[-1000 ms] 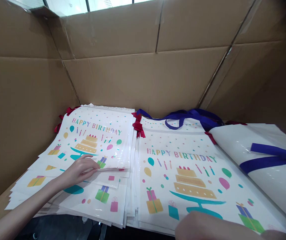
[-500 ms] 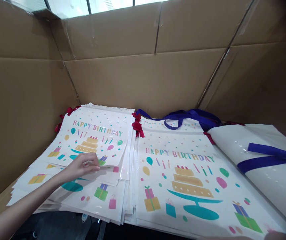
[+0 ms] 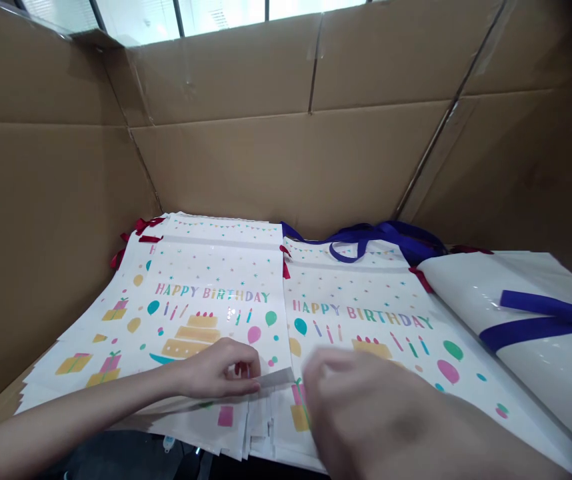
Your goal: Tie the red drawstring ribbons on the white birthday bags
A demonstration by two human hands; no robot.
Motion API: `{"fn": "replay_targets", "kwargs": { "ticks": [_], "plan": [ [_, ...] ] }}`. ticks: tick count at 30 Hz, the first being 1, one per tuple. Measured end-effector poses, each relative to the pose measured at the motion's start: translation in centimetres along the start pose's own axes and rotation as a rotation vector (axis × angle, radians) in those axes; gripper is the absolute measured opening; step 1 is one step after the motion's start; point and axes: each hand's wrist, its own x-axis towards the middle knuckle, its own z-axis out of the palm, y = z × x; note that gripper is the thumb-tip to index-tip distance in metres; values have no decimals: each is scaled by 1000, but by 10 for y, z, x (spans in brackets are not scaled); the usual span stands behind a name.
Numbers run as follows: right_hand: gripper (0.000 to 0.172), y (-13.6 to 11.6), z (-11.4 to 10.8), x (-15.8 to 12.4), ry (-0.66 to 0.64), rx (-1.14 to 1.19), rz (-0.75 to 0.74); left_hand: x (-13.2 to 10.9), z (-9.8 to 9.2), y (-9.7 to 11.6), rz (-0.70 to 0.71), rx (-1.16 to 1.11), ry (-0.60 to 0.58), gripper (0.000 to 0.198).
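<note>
My left hand [image 3: 216, 370] pinches the near edge of a white "Happy Birthday" gift bag [image 3: 216, 270] that lies on top of the left pile. That edge is lifted a little, and a grey strip of its underside shows beside my fingertips. My right hand [image 3: 371, 407] is smeared by motion above the right pile's top gift bag [image 3: 361, 287], hiding most of its printed cake. The fingers look bent, but whether they hold anything cannot be made out. Red ribbons [image 3: 149, 227] stick out at the left pile's far corner.
Tall cardboard walls [image 3: 266, 160] rise at the back and left. Purple ribbon [image 3: 386, 233] lies along the right pile's far edge. At the right is a glossy white folded bag [image 3: 531, 360] with purple ribbon across it. Dark floor [image 3: 116, 457] shows below the near edge.
My left hand has moved right and slightly down, and the pinched bag has shifted right with it over the left pile's edge. My right hand has come in from the lower right.
</note>
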Motion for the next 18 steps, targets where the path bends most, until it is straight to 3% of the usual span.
{"fn": "replay_targets", "kwargs": {
  "ticks": [4,7,9,10,12,15,18],
  "plan": [
    [29,63,25,25,24,-142,353,18,23,4,24,-41,-15,22],
    [44,110,51,18,-136,-252,539,26,29,6,94,-75,-107,24],
    [60,129,62,9,-261,-259,622,29,20,1,123,-36,-162,25],
    [68,135,65,5,-321,-250,655,31,10,-5,122,15,-158,26],
    [81,141,68,-2,-426,-230,709,34,-22,-27,72,167,-28,29],
    [93,147,69,-4,-516,-251,742,38,-88,-78,-17,432,282,30],
    [95,156,65,4,-491,-309,691,36,-154,-134,-243,740,499,45]
  ]
}}
